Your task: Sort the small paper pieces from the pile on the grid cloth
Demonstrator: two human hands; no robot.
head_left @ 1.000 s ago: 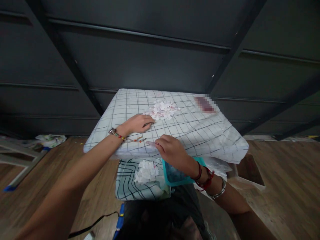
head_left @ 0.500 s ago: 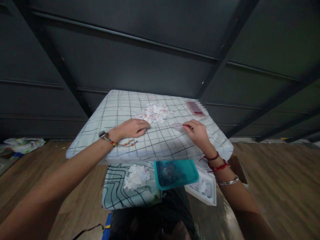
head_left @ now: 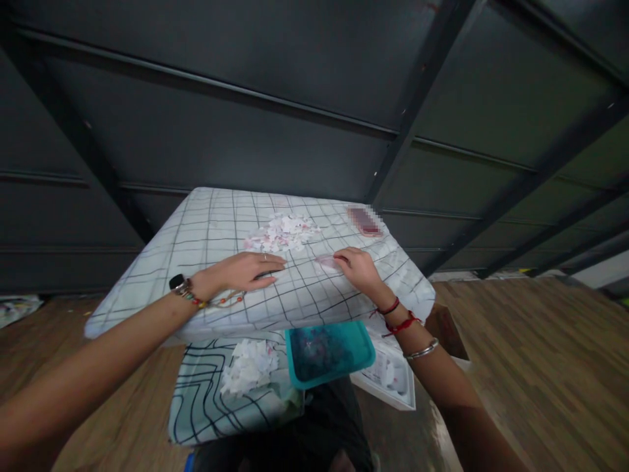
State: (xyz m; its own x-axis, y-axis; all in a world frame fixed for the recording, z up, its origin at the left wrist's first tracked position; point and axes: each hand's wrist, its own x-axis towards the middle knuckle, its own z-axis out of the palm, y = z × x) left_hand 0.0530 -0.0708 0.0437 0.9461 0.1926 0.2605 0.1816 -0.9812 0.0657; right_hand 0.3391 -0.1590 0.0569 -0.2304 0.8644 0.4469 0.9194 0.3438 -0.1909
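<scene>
On the checked cloth (head_left: 295, 288) covering the table, my left hand (head_left: 240, 270) lies flat with its fingers stretched out. A dark gap or small dark thing shows between its thumb and fingers; I cannot tell which. Just beyond those fingertips is a heap of small white paper pieces (head_left: 285, 231), some with pink marks. My right hand (head_left: 358, 267) is closed in a pinch on a small clear plastic bag (head_left: 325, 262), pinkish and low on the cloth. What the bag contains, if anything, is too blurred to make out.
A phone (head_left: 364, 221) lies at the table's far right. Below the front edge are a teal tray (head_left: 369, 351) with dark contents, a second paper heap (head_left: 249, 367) on patterned cloth, and a white box (head_left: 407, 393). A dark panelled wall (head_left: 246, 144) stands behind.
The view has shifted, so the whole scene sits further left and slightly lower. My right hand keeps its pinch on the bag, and my left hand still rests flat.
</scene>
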